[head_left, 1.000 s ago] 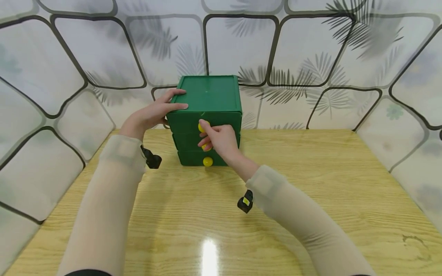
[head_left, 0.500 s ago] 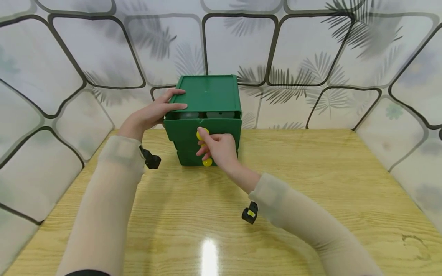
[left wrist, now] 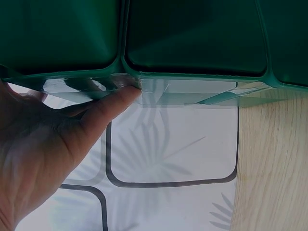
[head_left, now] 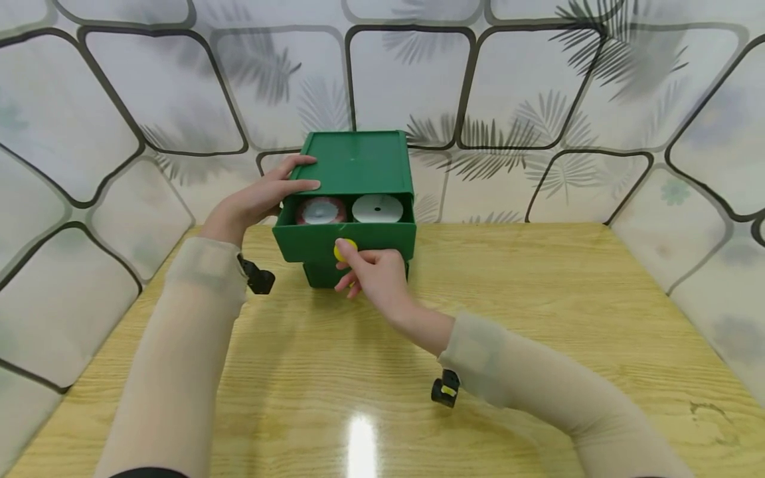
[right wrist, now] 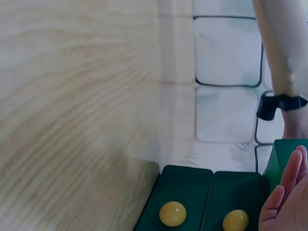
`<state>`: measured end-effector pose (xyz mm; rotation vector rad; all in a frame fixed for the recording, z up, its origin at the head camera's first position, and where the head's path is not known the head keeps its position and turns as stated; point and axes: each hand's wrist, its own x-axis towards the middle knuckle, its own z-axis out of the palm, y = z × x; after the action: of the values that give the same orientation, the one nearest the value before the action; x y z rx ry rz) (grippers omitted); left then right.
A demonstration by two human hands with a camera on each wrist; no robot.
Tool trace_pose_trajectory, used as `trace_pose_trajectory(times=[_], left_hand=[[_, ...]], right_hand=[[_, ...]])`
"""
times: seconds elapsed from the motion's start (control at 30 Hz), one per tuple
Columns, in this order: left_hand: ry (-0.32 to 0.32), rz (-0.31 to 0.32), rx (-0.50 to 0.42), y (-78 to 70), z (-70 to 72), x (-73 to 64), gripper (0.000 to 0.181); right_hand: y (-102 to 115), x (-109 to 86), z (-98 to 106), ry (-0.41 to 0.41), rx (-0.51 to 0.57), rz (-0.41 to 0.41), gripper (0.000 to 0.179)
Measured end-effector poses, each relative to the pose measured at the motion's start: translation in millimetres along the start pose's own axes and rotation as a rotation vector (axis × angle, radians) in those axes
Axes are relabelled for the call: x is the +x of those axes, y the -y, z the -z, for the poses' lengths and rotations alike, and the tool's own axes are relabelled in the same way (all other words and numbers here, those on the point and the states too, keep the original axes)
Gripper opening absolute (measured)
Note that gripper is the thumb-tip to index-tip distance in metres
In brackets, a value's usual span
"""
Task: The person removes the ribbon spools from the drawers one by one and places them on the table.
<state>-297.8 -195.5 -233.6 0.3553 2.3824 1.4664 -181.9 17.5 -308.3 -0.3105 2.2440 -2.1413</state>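
Observation:
A green three-drawer cabinet (head_left: 357,159) stands on the table, its top drawer (head_left: 299,242) pulled partway out. Inside lie two round items side by side: a reddish-rimmed disc with a silvery middle (head_left: 321,211) and a white disc with a dark centre hole (head_left: 378,208). My right hand (head_left: 382,282) pinches the drawer's yellow knob (head_left: 343,251) between thumb and finger. With extended fingers my left hand (head_left: 259,199) rests on the cabinet's upper left edge; some of its fingers are hidden behind the side. The right wrist view shows the lower drawers' yellow knobs (right wrist: 173,213).
The wooden table (head_left: 508,292) reaches out around the cabinet. Behind and to both sides rise pale walls (head_left: 412,79) with dark outlines and leaf prints. A small black wrist camera (head_left: 445,388) hangs under the right sleeve.
The top drawer has slid out towards me as my right hand drew the knob back, and the two discs inside have come into sight. My left hand stays on the cabinet.

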Motion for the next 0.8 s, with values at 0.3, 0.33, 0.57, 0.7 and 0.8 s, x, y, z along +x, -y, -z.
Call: trace_pose_trajectory(times=[0.3, 0.33, 0.57, 0.7, 0.8], left_hand=[[0.002, 0.002, 0.007, 0.9, 0.5, 0.4, 0.07], [0.001, 0.001, 0.009, 0.9, 0.4, 0.3, 0.07], [-0.003, -0.005, 0.015, -0.1, -0.2, 0.3, 0.069], [-0.004, -0.004, 0.014, -0.6, -0.6, 0.5, 0.069], [-0.003, -0.001, 0.017, -0.6, -0.6, 0.0, 0.07]], right_hand=[[2.4, -17.7, -1.8, 0.026, -0.015, -0.014, 0.044], [2.8, -19.3, -1.9, 0.028, -0.012, -0.019, 0.044], [3.6, -27.8, -1.8, 0.04, 0.002, -0.038, 0.045], [4.1, -32.2, -1.7, 0.049, -0.006, -0.046, 0.046], [3.6, -34.9, -1.8, 0.059, -0.016, -0.044, 0.046]])
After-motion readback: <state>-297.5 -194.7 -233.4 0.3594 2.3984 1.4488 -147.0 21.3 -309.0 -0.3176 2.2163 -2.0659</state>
